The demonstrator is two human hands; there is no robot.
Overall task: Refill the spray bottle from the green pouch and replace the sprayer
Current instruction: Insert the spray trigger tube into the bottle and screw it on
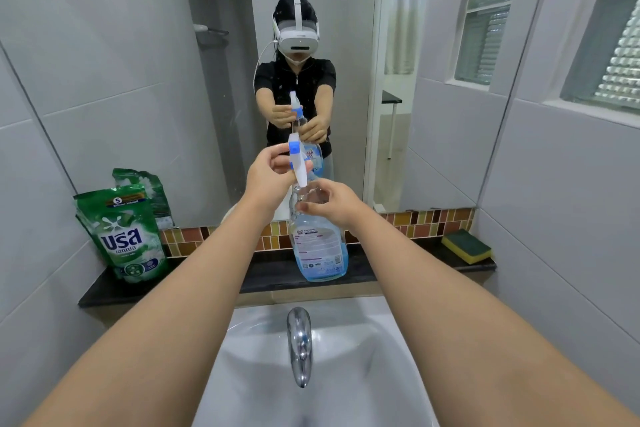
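A clear spray bottle (318, 250) holding blue liquid in its lower part stands on the dark ledge (277, 274) behind the sink. My right hand (329, 204) grips its neck from the right. My left hand (270, 175) holds the white and blue sprayer head (298, 163) at the top of the bottle; whether it is seated on the neck is hidden by my fingers. The green pouch (123, 236) stands upright at the ledge's left end, touched by neither hand.
A white sink (263, 374) with a chrome tap (300, 343) lies below my arms. A yellow and green sponge (465, 246) rests at the ledge's right end. The mirror (311, 45) behind reflects a person with a headset. Tiled walls close in on both sides.
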